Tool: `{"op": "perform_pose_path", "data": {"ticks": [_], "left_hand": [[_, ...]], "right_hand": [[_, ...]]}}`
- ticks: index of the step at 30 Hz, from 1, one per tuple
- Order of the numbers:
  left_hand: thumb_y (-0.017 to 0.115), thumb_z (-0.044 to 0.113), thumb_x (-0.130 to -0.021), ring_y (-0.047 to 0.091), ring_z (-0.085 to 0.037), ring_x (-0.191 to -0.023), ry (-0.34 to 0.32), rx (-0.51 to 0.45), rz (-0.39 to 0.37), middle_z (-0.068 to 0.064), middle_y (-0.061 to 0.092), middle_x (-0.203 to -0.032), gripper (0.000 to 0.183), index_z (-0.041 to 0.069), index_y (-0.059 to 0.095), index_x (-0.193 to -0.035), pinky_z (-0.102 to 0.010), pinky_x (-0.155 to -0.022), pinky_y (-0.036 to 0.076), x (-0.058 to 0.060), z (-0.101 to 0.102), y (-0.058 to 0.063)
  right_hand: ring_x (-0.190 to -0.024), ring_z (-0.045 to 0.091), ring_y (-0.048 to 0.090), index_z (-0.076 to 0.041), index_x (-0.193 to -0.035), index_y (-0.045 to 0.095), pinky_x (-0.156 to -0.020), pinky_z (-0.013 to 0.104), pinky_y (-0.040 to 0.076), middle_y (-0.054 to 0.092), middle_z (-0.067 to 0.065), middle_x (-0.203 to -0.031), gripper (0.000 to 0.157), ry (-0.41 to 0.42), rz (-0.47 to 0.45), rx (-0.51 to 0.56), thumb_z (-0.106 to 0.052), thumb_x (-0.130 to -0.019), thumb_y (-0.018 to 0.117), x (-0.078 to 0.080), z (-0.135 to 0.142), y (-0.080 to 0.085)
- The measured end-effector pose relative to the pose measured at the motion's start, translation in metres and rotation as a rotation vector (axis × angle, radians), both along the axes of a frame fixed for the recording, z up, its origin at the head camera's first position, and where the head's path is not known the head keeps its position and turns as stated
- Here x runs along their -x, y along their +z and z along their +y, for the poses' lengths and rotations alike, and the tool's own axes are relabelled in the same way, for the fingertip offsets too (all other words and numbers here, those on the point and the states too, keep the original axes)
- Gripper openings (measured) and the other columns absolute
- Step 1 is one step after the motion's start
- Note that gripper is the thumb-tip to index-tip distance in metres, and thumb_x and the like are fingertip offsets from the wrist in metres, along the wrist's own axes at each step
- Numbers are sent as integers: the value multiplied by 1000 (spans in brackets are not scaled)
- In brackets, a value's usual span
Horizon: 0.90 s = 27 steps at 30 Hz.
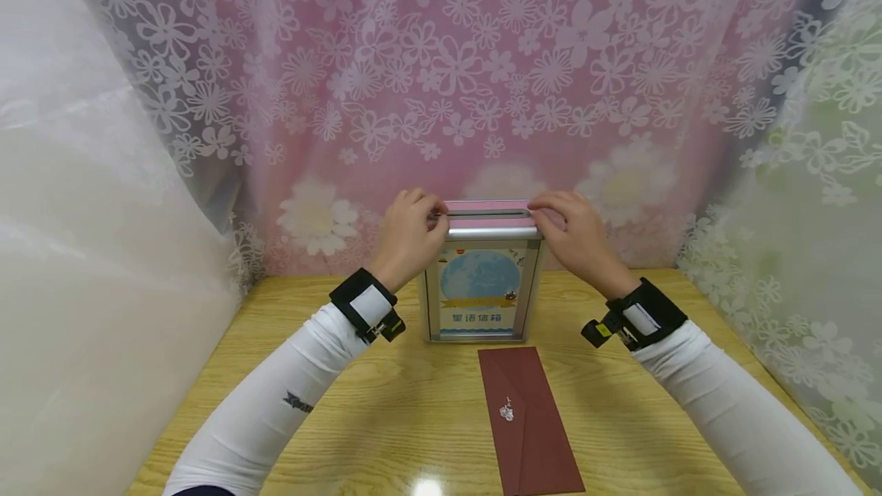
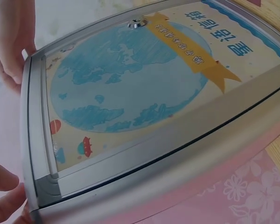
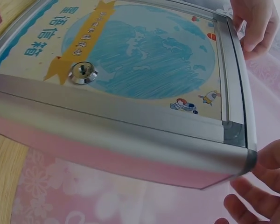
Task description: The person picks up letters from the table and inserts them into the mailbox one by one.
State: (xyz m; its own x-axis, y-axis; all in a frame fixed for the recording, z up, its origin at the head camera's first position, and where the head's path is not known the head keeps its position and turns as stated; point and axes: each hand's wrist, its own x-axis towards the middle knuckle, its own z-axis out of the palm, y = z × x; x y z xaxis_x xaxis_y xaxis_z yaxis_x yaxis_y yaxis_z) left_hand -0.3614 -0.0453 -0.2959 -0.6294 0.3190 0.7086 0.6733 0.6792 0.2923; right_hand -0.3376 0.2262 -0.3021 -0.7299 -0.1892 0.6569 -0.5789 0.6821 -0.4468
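- Head view: the letter box (image 1: 480, 270) is standing upright on the wood-grain table (image 1: 386, 404), its slotted top facing up; the dark red envelope (image 1: 540, 419) is lying flat just in front of it.
- Head view, step (judged): both hands appear to be working or steadying the slot (image 1: 485, 214); the next move calls for an even hold at both ends before a hand leaves for the envelope.
- Head view, pose: forearms are slanting inward from either side of the letter box. The left hand (image 1: 409, 232) is gripping the left end of its top, the right hand (image 1: 573, 232) the right end, fingers curling with thumbs on the near side.
- Left wrist view: the left hand's fingertips are meeting the letter box's top corner; whether they are pinching a slot cover cannot be told.
- Right wrist view: the right hand is touching the opposite top corner, lower fingers spreading loosely. The cam lock (image 3: 83, 73) is sitting on the letter box's front.
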Motion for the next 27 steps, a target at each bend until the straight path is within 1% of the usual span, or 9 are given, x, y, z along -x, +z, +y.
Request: {"op": "perform_pose_path", "data": {"ticks": [4,8,9,14,15,16,21,24,27], "left_hand": [[57,15,-90,45,-15,-82,-13,-8,67,-2,56,-90,10,12,66,-91,-36,-72,43,-12,-6,-3],[57,13,-90,44,-16,-79,-44,-10,147,-4,56,-89,10,9,65,-95,-37,-69,42,-25,-9,-7],[57,13,-90,44,-16,-79,-52,-9,165,-4,57,-89,11,8,65,-95,-37,-72,44,-29,-9,-9],[57,12,-89,46,-14,-78,-90,35,226,-3,58,-88,9,8,64,-94,-32,-69,47,-47,-5,-22],[57,12,-89,46,-13,-77,-103,50,226,-3,59,-87,10,8,64,-94,-31,-67,47,-50,-3,-26],[57,13,-89,46,-12,-76,-112,68,226,-2,59,-87,10,8,65,-94,-29,-61,46,-54,-2,-29],[57,17,-90,47,-7,-70,-153,157,187,-1,62,-87,13,9,67,-94,-25,-51,45,-69,8,-50],[57,22,-90,53,-8,-76,-159,209,139,0,63,-89,14,12,67,-95,-26,-55,49,-77,15,-62],[58,27,-91,56,-10,-82,-155,265,77,1,64,-92,18,13,67,-99,-28,-61,53,-83,20,-74]], "right_hand": [[-112,27,44,-6,-119,65,-86,57,43,57,11,-122,28,-19,-27,12,-20,-96,57,-10,9,-3],[-106,25,45,-11,-123,62,-81,55,43,56,9,-122,31,-41,-49,-12,-26,-98,54,-17,20,-8],[-106,25,45,-11,-123,62,-81,54,44,56,9,-121,31,-50,-55,-21,-28,-98,53,-19,23,-10],[-108,29,47,-10,-126,60,-80,57,45,55,14,-124,36,-79,-94,-64,-33,-99,51,-30,36,-21],[-108,30,47,-10,-127,59,-80,57,45,55,15,-125,38,-81,-107,-73,-33,-99,51,-33,38,-23],[-109,31,46,-9,-128,58,-82,58,44,55,15,-126,39,-78,-121,-80,-34,-99,50,-35,40,-25],[-121,33,39,-9,-134,52,-92,62,36,48,17,-135,46,-70,-192,-139,-38,-99,49,-45,48,-37],[-127,34,32,-8,-138,47,-96,62,32,44,18,-138,49,-62,-222,-169,-39,-99,49,-49,51,-45],[-128,35,30,-9,-140,45,-97,63,30,43,17,-140,53,-71,-256,-193,-42,-98,48,-53,53,-52]]}}
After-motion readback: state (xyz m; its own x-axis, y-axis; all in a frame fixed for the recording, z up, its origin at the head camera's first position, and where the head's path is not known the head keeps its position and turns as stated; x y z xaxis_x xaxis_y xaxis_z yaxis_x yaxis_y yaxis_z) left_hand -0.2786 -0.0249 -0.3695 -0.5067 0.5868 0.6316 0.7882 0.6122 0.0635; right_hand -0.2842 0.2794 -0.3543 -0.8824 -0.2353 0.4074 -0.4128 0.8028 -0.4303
